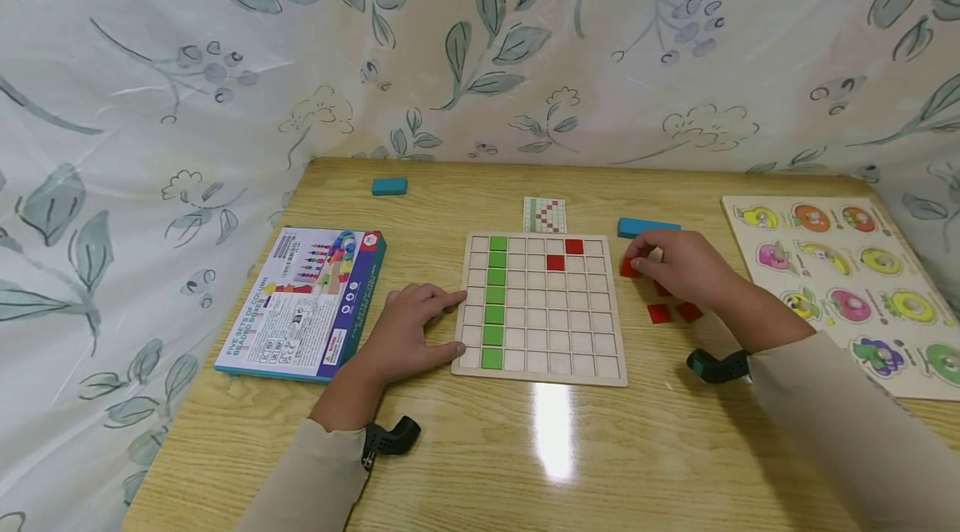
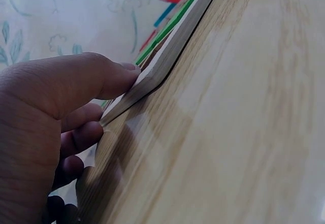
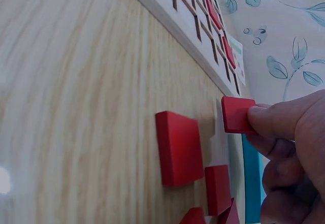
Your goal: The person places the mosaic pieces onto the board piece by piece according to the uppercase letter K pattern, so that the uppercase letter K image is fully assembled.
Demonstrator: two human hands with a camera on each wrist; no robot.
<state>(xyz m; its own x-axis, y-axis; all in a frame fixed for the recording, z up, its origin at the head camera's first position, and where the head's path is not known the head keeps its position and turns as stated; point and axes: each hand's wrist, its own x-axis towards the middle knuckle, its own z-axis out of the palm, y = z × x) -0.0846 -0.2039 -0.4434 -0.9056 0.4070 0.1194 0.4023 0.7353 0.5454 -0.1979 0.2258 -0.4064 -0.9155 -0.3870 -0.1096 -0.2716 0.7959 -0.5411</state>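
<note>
A wooden grid board [image 1: 537,315] lies flat in the middle of the table. Green square tiles [image 1: 494,295] fill its second column, and two red tiles [image 1: 555,263] sit diagonally in the upper right cells. My left hand [image 1: 408,323] is at the board's left edge, thumb and index finger extended, the thumb touching the rim near the front corner. Right of the board, my right hand [image 1: 678,261] pinches a red square tile [image 3: 236,115] between thumb and fingers, raised over the table. Several loose red tiles [image 3: 180,150] lie below that hand, partly hidden by it in the head view.
A small pattern card [image 1: 544,216] lies behind the board. One blue block [image 1: 649,227] is near my right hand, another [image 1: 389,187] at the back left. On the left lies a boxed set [image 1: 300,307]; at the right, a wooden fruit puzzle [image 1: 832,265].
</note>
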